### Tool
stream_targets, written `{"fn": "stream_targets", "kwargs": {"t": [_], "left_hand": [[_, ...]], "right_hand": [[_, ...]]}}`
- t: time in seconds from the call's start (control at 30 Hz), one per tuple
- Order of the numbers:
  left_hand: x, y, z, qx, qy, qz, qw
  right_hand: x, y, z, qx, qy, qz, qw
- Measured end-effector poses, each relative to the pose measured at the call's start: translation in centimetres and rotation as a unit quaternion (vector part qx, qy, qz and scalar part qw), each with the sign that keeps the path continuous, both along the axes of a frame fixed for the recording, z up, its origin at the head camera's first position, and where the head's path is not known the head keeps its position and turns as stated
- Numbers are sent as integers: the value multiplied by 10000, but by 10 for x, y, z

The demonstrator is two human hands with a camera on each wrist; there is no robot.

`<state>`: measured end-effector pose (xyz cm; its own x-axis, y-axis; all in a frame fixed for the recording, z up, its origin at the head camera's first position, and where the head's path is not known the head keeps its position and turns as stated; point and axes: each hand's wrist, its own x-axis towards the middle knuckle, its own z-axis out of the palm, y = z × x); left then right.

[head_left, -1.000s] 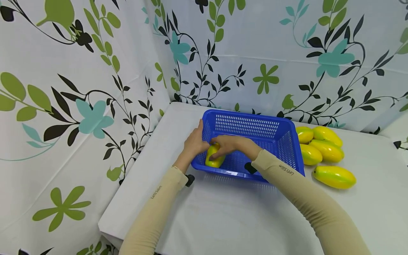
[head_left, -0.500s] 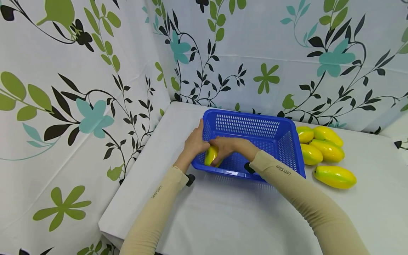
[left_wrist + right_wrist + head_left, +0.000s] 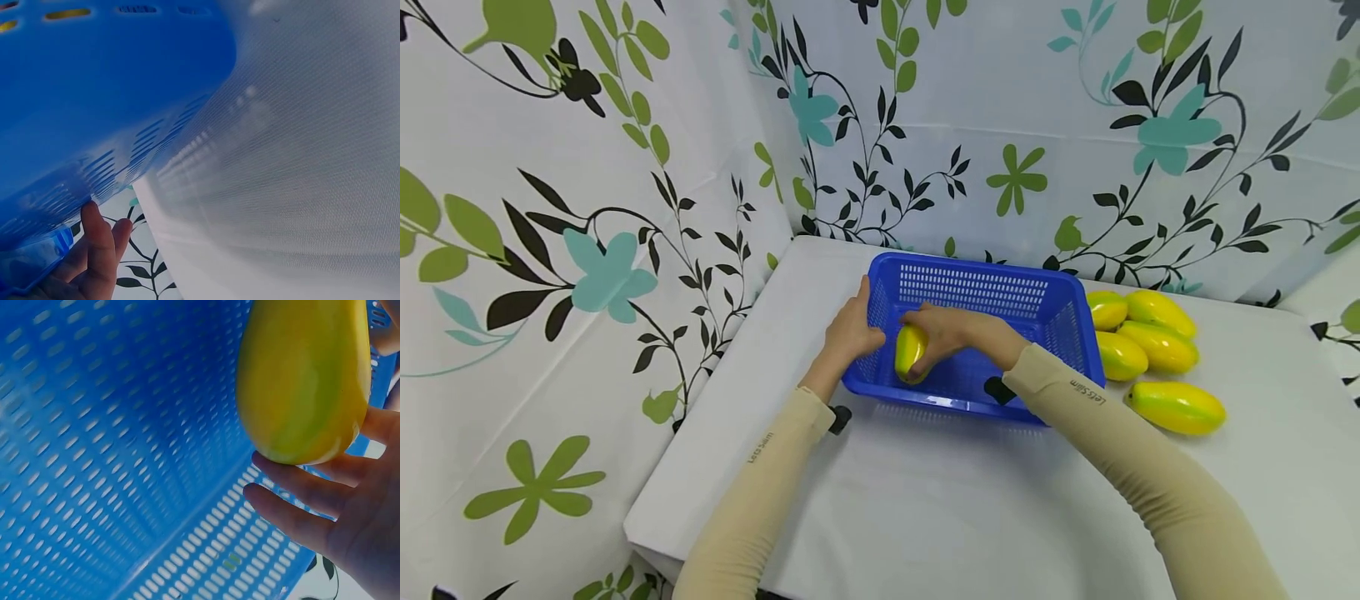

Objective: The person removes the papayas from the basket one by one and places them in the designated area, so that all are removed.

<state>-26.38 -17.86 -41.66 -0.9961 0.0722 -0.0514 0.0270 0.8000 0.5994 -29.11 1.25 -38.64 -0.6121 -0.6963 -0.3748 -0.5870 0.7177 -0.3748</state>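
Note:
A blue plastic basket (image 3: 955, 405) with slotted walls stands on the white table. My left hand (image 3: 848, 331) grips its left side, thumb over the rim; in the left wrist view, the fingers (image 3: 100, 244) lie against the outside of the slotted wall. Inside the basket's left end, my right hand (image 3: 943, 332) holds a yellow-green papaya (image 3: 910, 348). From the right wrist, the papaya (image 3: 306, 381) appears large, its rounded end beside my fingers (image 3: 300, 487). Part of the hold is hidden behind the fruit.
Right of the basket, several more yellow papayas (image 3: 1159, 347) lie grouped, with one papaya (image 3: 1177, 407) nearer the front. The white table (image 3: 925, 492) has its left edge beside a leaf-patterned curtain (image 3: 602, 350); another patterned curtain hangs behind.
The papaya and my right hand have shifted away from the basket's left wall, leaving a gap to my left thumb. My left hand stays at the rim. The head view has shifted slightly.

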Motion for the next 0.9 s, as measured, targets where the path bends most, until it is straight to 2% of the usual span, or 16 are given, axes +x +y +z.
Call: {"fn": "stream_targets", "kwargs": {"t": [0.13,0.37,0.53,0.7,0.9], "left_hand": [[0,-4,0,125,-36,39,9999],[-2,-11,-3,188,57,37,9998],[-3,-11,1,226,110,34,9997],[-4,-5,1,149,84,-13,9999],[-2,2,0,193,68,-24,9998]], "right_hand": [[2,9,5,-39,88,-161,9998],[9,27,20,-65,1119,-751,9909],[15,50,32,-211,1401,-1083,9840],[25,79,40,-194,1692,-1511,9737],[45,119,43,-368,2048,-2050,9564]]}}
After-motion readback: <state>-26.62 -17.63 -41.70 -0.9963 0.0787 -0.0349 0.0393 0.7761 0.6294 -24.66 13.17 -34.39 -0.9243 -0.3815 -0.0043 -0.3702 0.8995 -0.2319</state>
